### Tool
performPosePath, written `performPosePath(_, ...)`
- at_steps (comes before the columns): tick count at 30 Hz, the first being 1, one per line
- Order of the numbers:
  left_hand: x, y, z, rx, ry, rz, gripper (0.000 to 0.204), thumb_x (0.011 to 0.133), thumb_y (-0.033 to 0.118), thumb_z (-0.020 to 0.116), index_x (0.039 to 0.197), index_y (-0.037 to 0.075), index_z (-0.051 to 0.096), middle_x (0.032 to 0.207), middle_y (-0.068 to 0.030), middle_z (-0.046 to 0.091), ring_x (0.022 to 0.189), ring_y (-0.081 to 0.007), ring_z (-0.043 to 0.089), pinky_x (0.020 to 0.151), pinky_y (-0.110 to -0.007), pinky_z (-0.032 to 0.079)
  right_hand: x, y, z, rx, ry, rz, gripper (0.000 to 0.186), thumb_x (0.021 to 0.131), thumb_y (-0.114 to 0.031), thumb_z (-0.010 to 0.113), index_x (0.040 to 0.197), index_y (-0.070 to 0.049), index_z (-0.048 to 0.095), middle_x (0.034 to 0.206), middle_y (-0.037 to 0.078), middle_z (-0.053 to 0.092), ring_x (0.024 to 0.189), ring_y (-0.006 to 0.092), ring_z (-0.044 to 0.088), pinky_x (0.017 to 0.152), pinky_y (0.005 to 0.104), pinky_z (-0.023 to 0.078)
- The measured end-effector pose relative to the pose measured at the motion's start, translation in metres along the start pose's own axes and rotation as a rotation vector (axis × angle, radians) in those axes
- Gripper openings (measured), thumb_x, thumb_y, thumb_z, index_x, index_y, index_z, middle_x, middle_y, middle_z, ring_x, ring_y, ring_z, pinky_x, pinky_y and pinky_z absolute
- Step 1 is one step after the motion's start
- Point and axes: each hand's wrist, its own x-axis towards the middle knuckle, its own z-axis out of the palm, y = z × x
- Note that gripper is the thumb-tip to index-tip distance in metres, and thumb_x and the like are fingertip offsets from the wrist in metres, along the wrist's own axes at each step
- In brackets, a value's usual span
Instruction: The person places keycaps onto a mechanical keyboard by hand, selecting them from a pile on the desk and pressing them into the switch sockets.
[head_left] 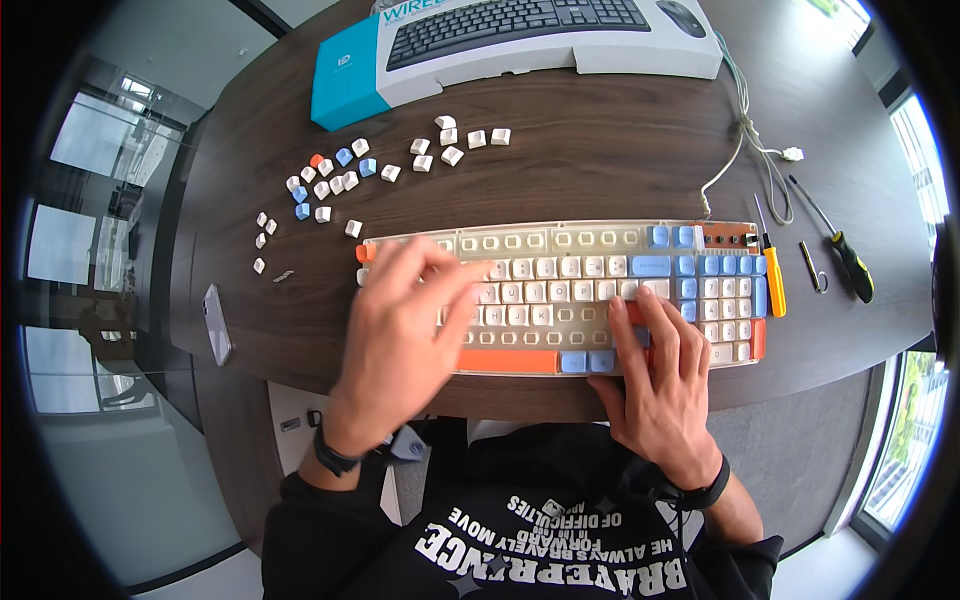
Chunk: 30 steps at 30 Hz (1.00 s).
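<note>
A keyboard point(590, 316) with white, blue and orange keycaps lies before me. Its top row and parts of the lower rows show bare switches. Over the keyboard's left part is my left hand point(408, 310), smeared by motion. The thumb and forefinger point right towards the white keycaps; whether anything is between them I cannot make out. My right hand point(662, 375) rests on the right part of the keyboard, its fingers spread over keys beside the blue column. Loose white keycaps point(390, 173), blue keycaps point(302, 211) and an orange keycap point(317, 160) are scattered beyond the keyboard's left end.
A teal-and-white keyboard box point(345, 85) lies at the back. At the right are a coiled cable point(745, 125), a yellow-handled screwdriver point(776, 285), a black-and-yellow screwdriver point(850, 265) and a small metal tool point(812, 267). A phone point(216, 325) lies by the left edge.
</note>
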Motion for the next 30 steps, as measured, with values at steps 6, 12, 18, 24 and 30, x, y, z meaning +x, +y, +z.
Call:
performPosePath(6, 0.066, -0.064, -0.015, 0.199, -0.083, -0.055, 0.022, 0.092, 0.008, 0.073, 0.114, 0.007, 0.076, 0.094, -0.0096, 0.062, 0.096, -0.0289, 0.062, 0.087, -0.041, 0.051, 0.001, 0.000, -0.003, 0.005, -0.005, -0.009, 0.077, 0.086, -0.033, 0.079, 0.154, -0.007, 0.053, 0.157, 0.020, 0.046, 0.137, 0.0344, 0.051, 0.108, 0.0467, 0.042)
performPosePath(12, 0.093, -0.099, 0.009, 0.276, -0.102, 0.078, 0.024, 0.090, 0.004, 0.076, 0.113, 0.010, 0.076, 0.098, -0.0056, 0.061, 0.097, -0.0255, 0.059, 0.090, -0.038, 0.049, 0.001, 0.001, -0.001, 0.001, -0.015, -0.001, 0.074, 0.088, -0.036, 0.078, 0.152, -0.007, 0.056, 0.157, 0.020, 0.047, 0.135, 0.0335, 0.052, 0.107, 0.0459, 0.042)
performPosePath(18, 0.100, -0.102, 0.014, 0.300, -0.117, 0.106, 0.023, 0.085, 0.002, 0.079, 0.106, 0.007, 0.075, 0.101, -0.0049, 0.062, 0.098, -0.0261, 0.058, 0.089, -0.039, 0.049, 0.001, 0.002, 0.001, -0.007, -0.022, -0.002, 0.071, 0.088, -0.036, 0.078, 0.150, -0.007, 0.059, 0.157, 0.021, 0.048, 0.135, 0.0327, 0.052, 0.106, 0.0446, 0.042)
performPosePath(24, 0.095, -0.089, 0.010, 0.302, -0.229, 0.119, 0.014, 0.086, 0.004, 0.076, 0.099, 0.004, 0.073, 0.098, -0.0079, 0.064, 0.099, -0.0290, 0.059, 0.091, -0.042, 0.050, -0.001, 0.002, 0.002, 0.052, -0.029, 0.007, 0.080, 0.084, -0.030, 0.082, 0.155, -0.006, 0.052, 0.157, 0.022, 0.044, 0.137, 0.0381, 0.048, 0.110, 0.0484, 0.039)
performPosePath(30, 0.074, -0.052, -0.003, 0.249, -0.235, 0.029, 0.013, 0.086, 0.007, 0.077, 0.098, 0.003, 0.071, 0.092, -0.0079, 0.067, 0.095, -0.0287, 0.059, 0.089, -0.041, 0.049, 0.001, 0.002, -0.002, 0.005, -0.007, -0.014, 0.072, 0.086, -0.034, 0.078, 0.150, -0.006, 0.058, 0.156, 0.022, 0.048, 0.134, 0.0328, 0.053, 0.107, 0.0438, 0.043)
